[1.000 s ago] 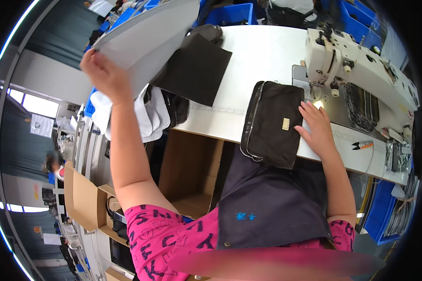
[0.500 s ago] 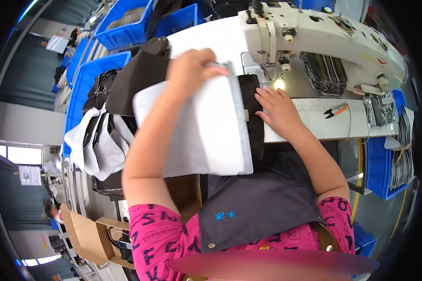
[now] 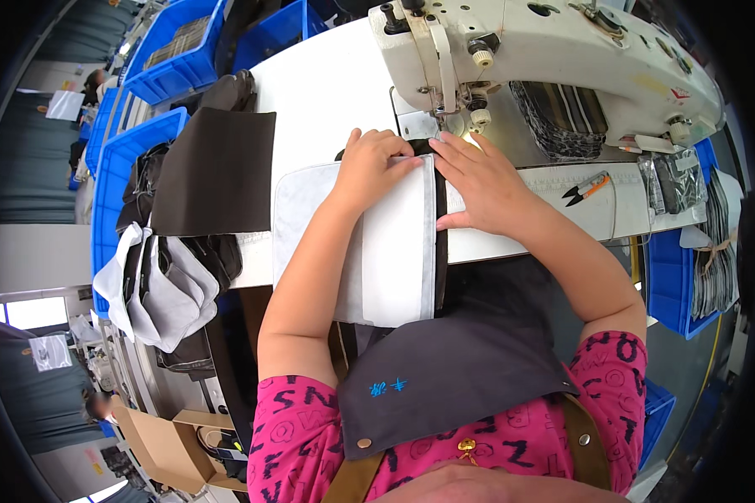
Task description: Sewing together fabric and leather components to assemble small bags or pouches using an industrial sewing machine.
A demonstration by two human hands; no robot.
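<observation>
Apron: dark, with blue stitched marks; the apron (image 3: 445, 386) lies over the pink printed shirt (image 3: 302, 427), nearest to the camera.
Pale panel: the pale panel (image 3: 396, 251), whitish grey, lies at the front edge of the counter (image 3: 327, 88), its lower part reaching past this edge toward the apron.
Dark fabric: under the panel, dark fabric (image 3: 441, 251) shows as a narrow strip along its right side, and a little beyond its upper edge.
Left hand: the left hand (image 3: 376, 168) is at the upper edge of the panel, fingers bent and close together, thumb pointing to the right corner; I cannot tell if it pinches the edge.
Right hand: the right hand (image 3: 486, 186) is open, palm down, fingers spread, with fingertips at the upper right corner of the panel; no object is seen enclosed in it.
Left side: a flat dark piece (image 3: 218, 172) lies beside the panel, and pale rounded flaps (image 3: 176, 289) hang below it.
Right side: orange and black snips (image 3: 587, 189) lie on the counter, near a clear plastic packet (image 3: 675, 180).
Sewing machine: the white sewing machine (image 3: 554, 63) stands beyond the hands, with striped pieces (image 3: 562, 121) stacked under its arm.
Far left: a blue bin (image 3: 141, 82) holds more pieces.
</observation>
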